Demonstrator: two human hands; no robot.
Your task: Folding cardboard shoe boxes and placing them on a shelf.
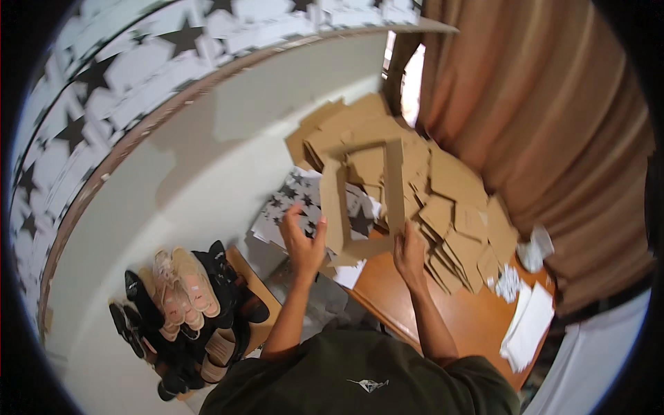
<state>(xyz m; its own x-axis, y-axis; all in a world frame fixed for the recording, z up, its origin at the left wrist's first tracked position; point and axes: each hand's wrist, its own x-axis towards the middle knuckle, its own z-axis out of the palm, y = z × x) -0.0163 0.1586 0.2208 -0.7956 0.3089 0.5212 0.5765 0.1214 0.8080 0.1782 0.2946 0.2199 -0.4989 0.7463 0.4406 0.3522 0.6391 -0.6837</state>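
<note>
Holding a brown cardboard frame point(363, 200) up over the near end of the wooden table point(470, 318), both hands grip its lower part. Frame is a hollow rectangle of flat strips, long axis running up and away from the person, tilted slightly to the right at the top; its open middle shows the pieces lying behind it. Left hand point(303, 242) sits at the frame's lower left corner, fingers point(294, 214) loosely curled and spread, thumb up against the left strip, so a light grasp rather than a clench. Right hand point(409, 254) closes on the lower right corner, fingers folded round the edge; how tight, cannot tell. Beyond the frame on the table: a broad heap of cardboard pieces point(443, 207), flat and overlapping, reaching toward the brown curtain point(546, 124). Star-printed sheets point(297, 197) lie at the table's left edge, under the frame's left strip. White paper stack point(529, 325) rests at the table's right end. Left of the table, lower down, a shoe rack point(183, 304) holds pale and black shoes against the white wall point(228, 145).
</note>
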